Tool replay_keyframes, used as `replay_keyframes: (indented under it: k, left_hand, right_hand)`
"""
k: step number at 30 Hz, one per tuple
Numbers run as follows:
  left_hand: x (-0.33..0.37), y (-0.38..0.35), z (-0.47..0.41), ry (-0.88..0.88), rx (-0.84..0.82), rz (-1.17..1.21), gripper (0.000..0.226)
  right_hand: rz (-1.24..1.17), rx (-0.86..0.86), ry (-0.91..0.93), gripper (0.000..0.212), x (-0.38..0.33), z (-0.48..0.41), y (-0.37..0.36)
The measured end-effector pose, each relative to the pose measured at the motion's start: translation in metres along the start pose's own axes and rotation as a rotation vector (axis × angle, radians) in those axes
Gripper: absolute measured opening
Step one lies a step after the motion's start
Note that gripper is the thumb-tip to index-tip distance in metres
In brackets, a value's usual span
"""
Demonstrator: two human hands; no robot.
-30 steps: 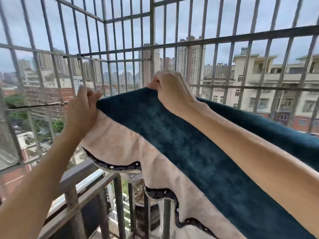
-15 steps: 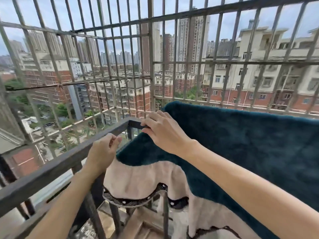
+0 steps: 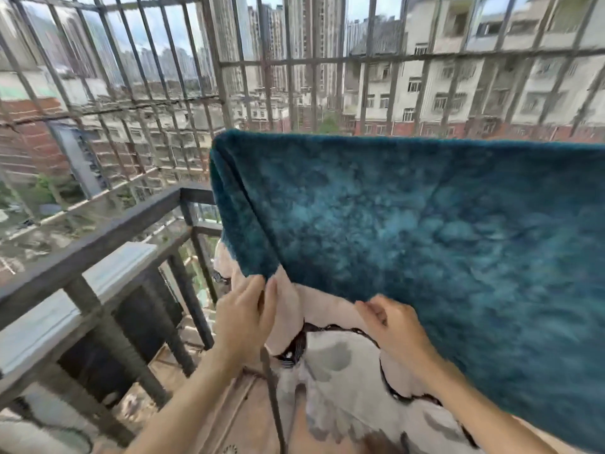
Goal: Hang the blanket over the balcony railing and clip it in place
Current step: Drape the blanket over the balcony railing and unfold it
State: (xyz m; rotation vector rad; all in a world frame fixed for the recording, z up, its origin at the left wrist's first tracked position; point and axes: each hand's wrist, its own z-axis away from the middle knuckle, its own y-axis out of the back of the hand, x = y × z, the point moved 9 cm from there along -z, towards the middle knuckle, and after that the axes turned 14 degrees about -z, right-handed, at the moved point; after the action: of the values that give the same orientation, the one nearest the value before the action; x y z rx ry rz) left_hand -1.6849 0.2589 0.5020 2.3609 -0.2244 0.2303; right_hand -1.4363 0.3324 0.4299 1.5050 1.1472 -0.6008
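Note:
A plush teal blanket (image 3: 409, 224) with a cream, dark-patterned lower part hangs over the front balcony railing, which it hides along that stretch. Its folded top edge runs from the corner to the right border. My left hand (image 3: 245, 314) pinches the blanket's left hanging edge where the teal meets the cream. My right hand (image 3: 391, 322) grips the lower teal edge a little to the right. The bare dark metal railing (image 3: 98, 237) shows only on the left side, up to the corner post. No clip is in view.
A tall metal security grille (image 3: 209, 57) encloses the balcony beyond the railing. A pale ledge (image 3: 108, 273) lies just outside the left rail. The tiled floor (image 3: 242, 417) shows below my arms. City buildings stand far beyond.
Both hands have dropped from the blanket's top edge at the railing to its hanging lower edge. The blanket now drapes over the rail, and my view has tilted down.

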Motion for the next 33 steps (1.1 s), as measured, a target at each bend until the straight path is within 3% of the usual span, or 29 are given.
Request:
replay_keyframes:
  k: [2,4,7,9,10,12,14,16,17,19,21,23,24,26,28,30,33]
  left_hand:
    - [0.024,-0.027,0.019,-0.075,-0.12,-0.077,0.039]
    - [0.037,-0.052,0.033,-0.037,-0.246,-0.105,0.043]
    - [0.035,-0.097,0.054,0.147,-0.518,-0.029,0.065]
    - [0.031,-0.125,0.079,0.355,-0.747,0.144,0.066]
    - [0.033,-0.135,0.091,0.427,-0.838,0.193,0.059]
    - [0.035,-0.147,0.105,0.46,-0.938,0.072,0.054]
    - [0.031,-0.156,0.114,0.56,-0.99,-0.01,0.077]
    - [0.022,-0.164,0.12,0.844,-0.987,0.245,0.08]
    - [0.02,-0.169,0.123,1.009,-0.982,0.465,0.078]
    - [0.013,-0.182,0.128,1.163,-0.984,0.808,0.072]
    - [-0.004,-0.189,0.124,1.05,-0.965,0.802,0.046]
    - [-0.021,-0.191,0.125,0.984,-0.867,0.66,0.048]
    - [-0.024,-0.192,0.123,0.989,-0.805,0.691,0.053]
    - [-0.013,-0.176,0.106,0.801,-0.682,0.67,0.044]
    - [-0.003,-0.171,0.103,0.694,-0.687,0.555,0.041]
    - [0.006,-0.169,0.119,0.647,-0.731,0.501,0.041]
    - [0.023,-0.162,0.149,0.512,-0.802,0.426,0.042]
  right_hand:
    - [0.043,0.005,-0.116,0.059,0.045,0.024,0.017]
    - [0.148,-0.042,-0.237,0.067,0.08,0.048,0.028]
    - [0.171,-0.179,-0.443,0.066,0.128,0.082,0.033]
    - [0.143,-0.216,-0.572,0.069,0.15,0.099,0.037]
    - [0.14,-0.206,-0.614,0.072,0.157,0.106,0.039]
    - [0.144,-0.158,-0.642,0.072,0.159,0.112,0.043]
    - [0.099,-0.036,-0.635,0.065,0.158,0.105,0.049]
    - [-0.13,0.14,-0.735,0.081,0.166,0.097,0.058]
    - [-0.317,0.205,-0.847,0.08,0.171,0.098,0.059]
    - [-0.654,0.16,-1.009,0.061,0.175,0.101,0.044]
    - [-0.745,0.105,-1.057,0.052,0.181,0.11,0.031]
    - [-0.714,0.037,-1.046,0.059,0.183,0.119,0.015]
    - [-0.684,-0.018,-1.036,0.067,0.178,0.122,0.006]
    - [-0.571,-0.083,-1.0,0.095,0.171,0.116,-0.012]
    - [-0.454,-0.155,-0.857,0.106,0.148,0.093,-0.029]
    - [-0.406,-0.214,-0.689,0.094,0.116,0.069,-0.053]
    - [-0.48,-0.171,-0.563,0.044,0.07,0.04,-0.085]
